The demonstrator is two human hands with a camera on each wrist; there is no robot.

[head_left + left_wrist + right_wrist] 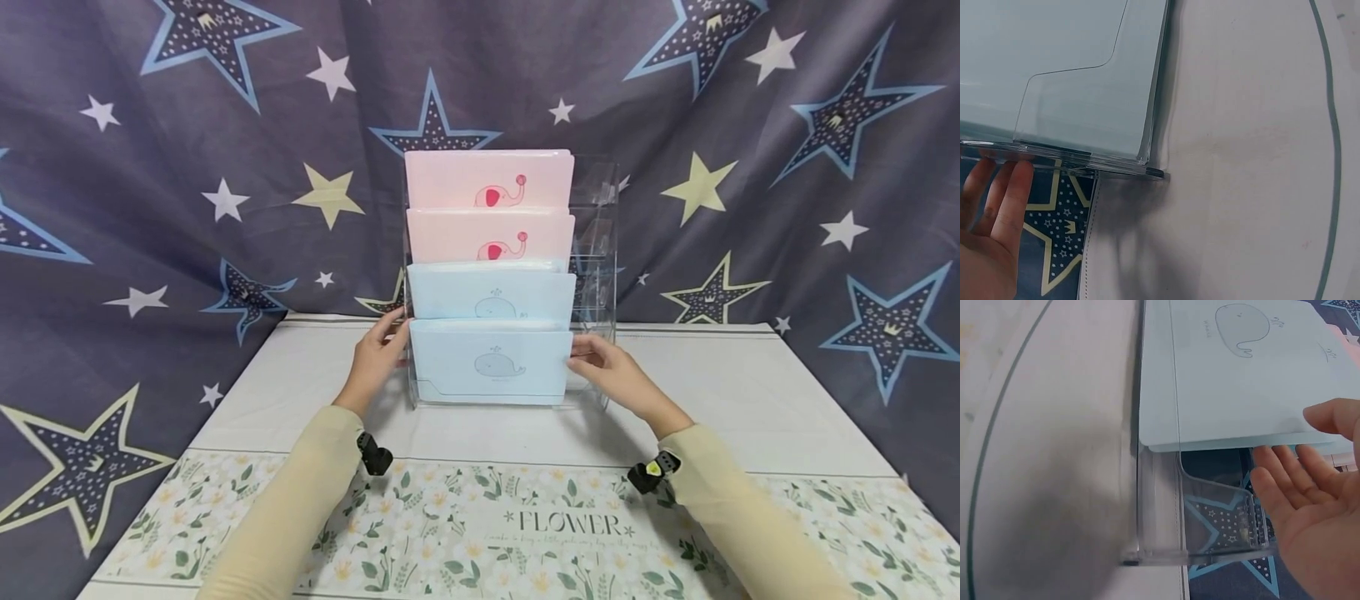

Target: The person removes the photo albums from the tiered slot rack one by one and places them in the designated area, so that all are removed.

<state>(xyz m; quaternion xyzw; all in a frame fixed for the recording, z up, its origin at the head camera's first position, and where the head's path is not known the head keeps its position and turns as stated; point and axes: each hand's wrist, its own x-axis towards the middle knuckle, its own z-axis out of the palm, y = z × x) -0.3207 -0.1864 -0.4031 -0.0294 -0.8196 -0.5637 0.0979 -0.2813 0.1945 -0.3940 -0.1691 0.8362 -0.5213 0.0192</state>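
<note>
A clear tiered rack (595,287) stands on the table, holding light-blue whale-print booklets and pink elephant-print booklets. My left hand (378,354) is at the rack's left side. Its straight fingers (1013,200) touch the clear side panel in the left wrist view. On the other side, my right hand (611,375) is at the right edge of the front blue booklet (457,358). In the right wrist view its thumb overlaps the booklets' face, while the loosely bent fingers (1275,487) lie along the edge, inside the rack's side.
Above the front booklet sit another blue booklet (442,292) and pink booklets (446,233) in the higher tiers, all toward the rack's left. A white cloth with a floral band (442,533) covers the table. Behind hangs a dark star-print curtain (495,50).
</note>
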